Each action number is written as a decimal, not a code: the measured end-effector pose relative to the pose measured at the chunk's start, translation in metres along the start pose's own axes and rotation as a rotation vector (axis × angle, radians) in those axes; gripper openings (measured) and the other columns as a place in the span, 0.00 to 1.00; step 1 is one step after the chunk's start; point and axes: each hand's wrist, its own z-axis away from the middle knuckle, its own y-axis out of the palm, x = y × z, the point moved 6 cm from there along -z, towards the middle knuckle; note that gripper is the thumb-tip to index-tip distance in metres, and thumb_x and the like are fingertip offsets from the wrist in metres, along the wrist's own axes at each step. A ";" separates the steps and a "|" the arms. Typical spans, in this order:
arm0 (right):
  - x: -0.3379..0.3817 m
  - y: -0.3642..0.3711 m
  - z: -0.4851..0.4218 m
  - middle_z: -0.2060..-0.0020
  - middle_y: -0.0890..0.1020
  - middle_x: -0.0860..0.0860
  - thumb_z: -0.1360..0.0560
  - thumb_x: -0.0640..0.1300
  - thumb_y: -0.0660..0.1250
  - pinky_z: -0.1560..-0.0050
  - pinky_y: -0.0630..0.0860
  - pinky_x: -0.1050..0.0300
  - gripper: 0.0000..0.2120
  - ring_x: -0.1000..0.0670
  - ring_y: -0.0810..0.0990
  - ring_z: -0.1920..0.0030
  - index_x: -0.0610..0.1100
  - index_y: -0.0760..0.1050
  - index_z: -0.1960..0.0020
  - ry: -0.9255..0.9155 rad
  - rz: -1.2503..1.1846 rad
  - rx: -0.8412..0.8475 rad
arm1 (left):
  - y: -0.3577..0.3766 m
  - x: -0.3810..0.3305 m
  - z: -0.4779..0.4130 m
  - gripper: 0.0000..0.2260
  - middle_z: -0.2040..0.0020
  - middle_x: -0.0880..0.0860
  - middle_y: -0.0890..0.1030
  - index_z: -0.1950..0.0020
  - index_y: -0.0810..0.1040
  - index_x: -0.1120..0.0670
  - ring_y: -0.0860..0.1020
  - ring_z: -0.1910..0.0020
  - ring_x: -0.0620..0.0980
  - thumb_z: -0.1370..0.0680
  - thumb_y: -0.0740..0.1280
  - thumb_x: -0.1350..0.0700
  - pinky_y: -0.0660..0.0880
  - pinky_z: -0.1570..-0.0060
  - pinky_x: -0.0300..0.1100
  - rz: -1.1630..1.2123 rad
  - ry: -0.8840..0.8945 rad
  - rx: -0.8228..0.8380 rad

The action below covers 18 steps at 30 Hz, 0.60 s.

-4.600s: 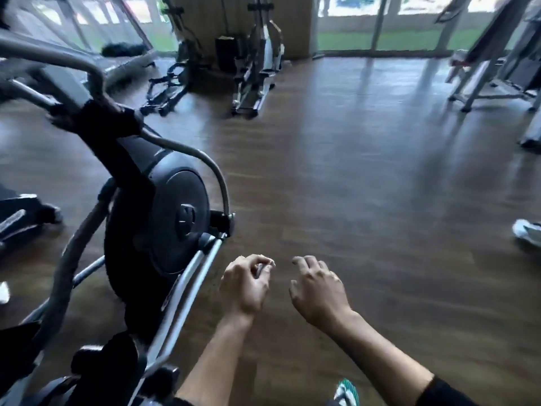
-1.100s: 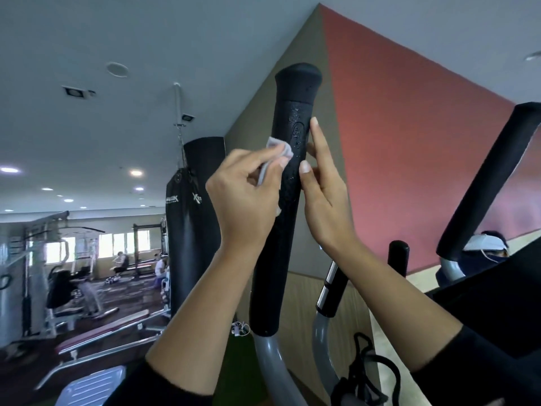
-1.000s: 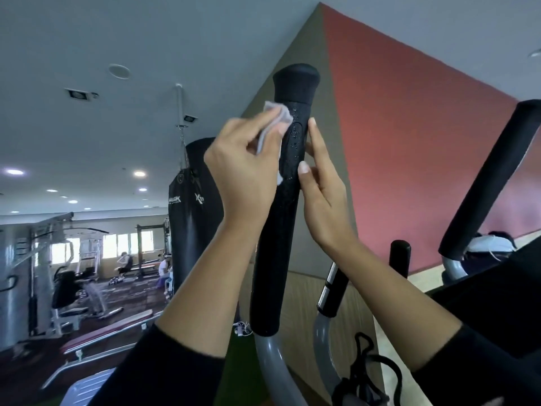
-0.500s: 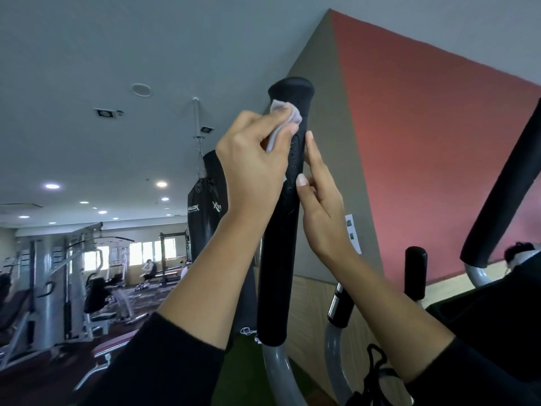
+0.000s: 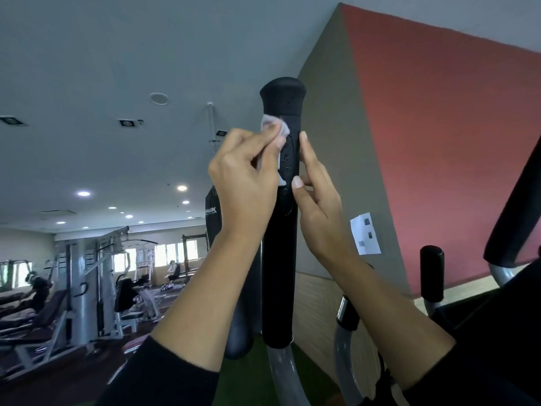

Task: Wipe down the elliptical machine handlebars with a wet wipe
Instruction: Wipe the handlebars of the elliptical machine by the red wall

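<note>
Black sleeves [image 5: 164,373]: nearest, below the bar on both sides.

Left hand [image 5: 243,183]: left of the bar, high up. Fingers and thumb curled, pinching the wipe [image 5: 273,126].

Wipe: white, crumpled, pressed to the bar's left face just under its cap [image 5: 282,95]. A tail hangs between hand and bar.

Right hand [image 5: 319,200]: right of the bar, level with the left. Fingers straight along the bar's side, thumb tip on its front. Holds nothing, steadies only.

Bar [image 5: 279,259]: black foam handlebar, upright. Droplets glint on its front between the hands. Grey tube [image 5: 281,373] below.

Step in hand, by judgement: wiping the top of this bar. The length below the hands shows no droplets and seems not yet done.

Next move calls for: drawing the wipe down the bar and round its back, the right hand giving way. The pinch must stay firm, since so small a wipe could slip.

Short grip [image 5: 431,271]: right of the bar, upright.

Second bar [image 5: 515,200]: further right, slanted, touched by neither hand. Likely due afterwards.

Bag [image 5: 212,212]: black punch bag, behind the bar to its left, mostly hidden.

Notice [image 5: 364,234]: white paper on the grey wall [image 5: 336,142], right of the bar, beyond.
</note>
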 end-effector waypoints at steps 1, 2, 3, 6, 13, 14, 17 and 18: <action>0.000 0.000 0.000 0.31 0.70 0.54 0.19 0.40 0.56 0.30 0.65 0.56 0.25 0.60 0.67 0.31 0.48 0.56 0.23 -0.002 0.000 0.001 | -0.003 0.004 0.010 0.09 0.61 0.49 0.78 0.46 0.83 0.54 0.76 0.64 0.40 0.26 0.72 0.60 0.71 0.59 0.30 -0.005 -0.011 0.018; -0.001 -0.001 0.000 0.31 0.70 0.55 0.19 0.41 0.56 0.30 0.65 0.56 0.25 0.60 0.67 0.31 0.48 0.57 0.24 -0.003 -0.003 0.005 | -0.006 0.008 0.020 0.09 0.60 0.48 0.79 0.46 0.83 0.54 0.77 0.63 0.39 0.26 0.72 0.60 0.71 0.58 0.30 -0.006 -0.026 0.039; -0.001 -0.001 0.000 0.32 0.70 0.56 0.19 0.40 0.57 0.30 0.65 0.57 0.25 0.61 0.67 0.31 0.48 0.57 0.24 -0.002 -0.009 0.008 | -0.010 0.010 0.028 0.09 0.60 0.48 0.80 0.46 0.83 0.54 0.77 0.62 0.39 0.26 0.72 0.60 0.72 0.57 0.30 0.005 -0.046 0.062; -0.002 -0.001 0.000 0.32 0.70 0.56 0.19 0.39 0.57 0.31 0.67 0.55 0.25 0.60 0.68 0.32 0.49 0.57 0.24 0.002 -0.032 0.013 | -0.016 0.011 0.028 0.09 0.59 0.50 0.80 0.46 0.82 0.51 0.77 0.63 0.37 0.26 0.73 0.58 0.72 0.62 0.27 0.097 -0.134 0.053; -0.004 0.001 0.002 0.34 0.70 0.60 0.19 0.36 0.57 0.35 0.68 0.63 0.25 0.64 0.70 0.35 0.47 0.57 0.24 0.021 -0.070 0.024 | -0.003 0.017 -0.003 0.09 0.62 0.45 0.79 0.45 0.81 0.50 0.76 0.63 0.39 0.26 0.72 0.55 0.70 0.59 0.30 0.168 -0.154 0.032; -0.005 0.001 0.002 0.33 0.70 0.58 0.19 0.36 0.57 0.32 0.67 0.58 0.26 0.62 0.69 0.33 0.47 0.57 0.23 0.018 -0.068 0.020 | -0.005 0.020 0.007 0.09 0.61 0.48 0.80 0.45 0.81 0.50 0.77 0.63 0.38 0.25 0.72 0.56 0.70 0.60 0.29 0.169 -0.168 0.054; -0.006 0.002 0.002 0.31 0.69 0.57 0.20 0.37 0.57 0.30 0.66 0.52 0.26 0.56 0.68 0.30 0.48 0.57 0.24 0.024 -0.070 0.022 | -0.016 0.028 0.035 0.10 0.57 0.49 0.81 0.46 0.81 0.52 0.78 0.60 0.36 0.26 0.72 0.60 0.71 0.58 0.28 0.180 -0.194 0.097; -0.006 0.002 0.002 0.31 0.69 0.56 0.20 0.37 0.57 0.32 0.67 0.55 0.26 0.57 0.70 0.31 0.48 0.58 0.24 0.032 -0.077 0.026 | -0.018 0.028 0.038 0.10 0.57 0.49 0.81 0.46 0.81 0.52 0.78 0.60 0.36 0.26 0.72 0.60 0.72 0.59 0.28 0.188 -0.205 0.100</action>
